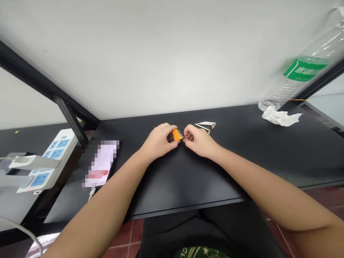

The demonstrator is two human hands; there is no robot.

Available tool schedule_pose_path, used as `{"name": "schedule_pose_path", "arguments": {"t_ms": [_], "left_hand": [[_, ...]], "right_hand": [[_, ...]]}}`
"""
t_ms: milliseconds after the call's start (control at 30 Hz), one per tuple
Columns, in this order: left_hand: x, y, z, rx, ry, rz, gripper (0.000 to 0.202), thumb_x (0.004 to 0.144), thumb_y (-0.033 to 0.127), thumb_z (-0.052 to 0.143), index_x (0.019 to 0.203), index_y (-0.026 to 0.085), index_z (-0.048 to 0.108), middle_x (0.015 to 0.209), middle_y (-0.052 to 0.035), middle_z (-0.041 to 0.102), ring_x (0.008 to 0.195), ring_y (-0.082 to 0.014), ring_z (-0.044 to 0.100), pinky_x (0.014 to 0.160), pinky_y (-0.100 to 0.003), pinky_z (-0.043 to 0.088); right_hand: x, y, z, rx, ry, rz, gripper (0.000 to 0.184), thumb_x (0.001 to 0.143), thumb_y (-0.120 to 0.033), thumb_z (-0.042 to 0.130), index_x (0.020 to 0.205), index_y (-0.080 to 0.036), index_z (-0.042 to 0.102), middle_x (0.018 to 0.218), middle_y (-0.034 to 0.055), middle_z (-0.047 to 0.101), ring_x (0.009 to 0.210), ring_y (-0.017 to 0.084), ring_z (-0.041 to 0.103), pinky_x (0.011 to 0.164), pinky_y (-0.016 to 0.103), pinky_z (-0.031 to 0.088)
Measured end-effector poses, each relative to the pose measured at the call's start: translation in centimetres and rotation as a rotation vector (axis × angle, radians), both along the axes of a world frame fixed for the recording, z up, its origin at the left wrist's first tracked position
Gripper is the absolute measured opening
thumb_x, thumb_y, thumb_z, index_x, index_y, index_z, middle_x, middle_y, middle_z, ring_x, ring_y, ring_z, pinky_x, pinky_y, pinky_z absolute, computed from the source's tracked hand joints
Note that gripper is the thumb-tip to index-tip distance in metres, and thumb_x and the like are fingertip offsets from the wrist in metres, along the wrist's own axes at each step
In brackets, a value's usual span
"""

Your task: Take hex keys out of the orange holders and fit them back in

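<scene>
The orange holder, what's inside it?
Dark keys sit in the orange holder, held by the left hand. The right hand covers their tips.

Item, centre of the black table (268,154): our left hand (157,141) grips an orange holder (176,135); our right hand (197,140) pinches at its right end. At 1 o'clock from our hands, a row of silver hex keys (206,125). At 2 o'clock, crumpled tissue (279,116) beside a clear plastic bottle (306,70). At 9 o'clock, a white power strip (51,159).
</scene>
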State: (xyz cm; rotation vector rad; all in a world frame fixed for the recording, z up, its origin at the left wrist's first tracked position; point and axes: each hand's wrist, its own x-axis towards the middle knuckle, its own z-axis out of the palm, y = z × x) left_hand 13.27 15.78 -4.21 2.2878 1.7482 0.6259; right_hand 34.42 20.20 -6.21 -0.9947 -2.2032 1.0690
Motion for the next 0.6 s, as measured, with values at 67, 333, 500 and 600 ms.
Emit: {"name": "schedule_pose_path", "arguments": {"t_ms": [67, 333, 500, 600], "left_hand": [[-0.5, -0.1, 0.0, -0.017, 0.059, -0.011, 0.045, 0.083, 0.036, 0.067, 0.124, 0.02, 0.066, 0.109, -0.0077, 0.067, 0.098, -0.0242, 0.063, 0.089, -0.039, 0.051], [-2.6, -0.4, 0.4, -0.102, 0.088, -0.046, 0.044, 0.079, 0.032, 0.067, 0.122, 0.023, 0.067, 0.115, -0.0077, 0.067, 0.105, -0.0255, 0.063, 0.092, -0.038, 0.052], [-2.4, -0.7, 0.6, -0.088, 0.0, -0.055, 0.046, 0.08, 0.035, 0.068, 0.124, 0.023, 0.067, 0.113, -0.0066, 0.066, 0.097, -0.0213, 0.064, 0.086, -0.033, 0.053], [-1.7, -0.8, 0.6, -0.059, -0.038, -0.098, 0.047, 0.08, 0.038, 0.07, 0.124, 0.022, 0.067, 0.108, -0.0058, 0.067, 0.09, -0.0185, 0.064, 0.082, -0.03, 0.052]], "right_hand": [[0.1, 0.0, -0.1, -0.013, -0.033, -0.033, 0.015, 0.079, -0.016, 0.056, 0.093, -0.022, 0.051, 0.083, -0.0027, 0.063, 0.075, 0.013, 0.06, 0.069, 0.025, 0.044], [2.0, 0.6, 0.9, 0.085, -0.35, -0.015, 0.015, 0.078, -0.014, 0.057, 0.091, -0.021, 0.056, 0.076, -0.0008, 0.063, 0.066, 0.014, 0.054, 0.06, 0.025, 0.036], [2.0, 0.5, 1.0, 0.152, -0.313, 0.033, 0.012, 0.086, -0.03, 0.062, 0.09, -0.02, 0.062, 0.083, 0.0019, 0.064, 0.071, 0.015, 0.054, 0.065, 0.027, 0.037], [1.2, 0.2, 0.8, 0.144, -0.09, 0.068, 0.013, 0.087, -0.029, 0.061, 0.095, -0.019, 0.057, 0.088, 0.0012, 0.064, 0.073, 0.013, 0.055, 0.07, 0.026, 0.041]]}}
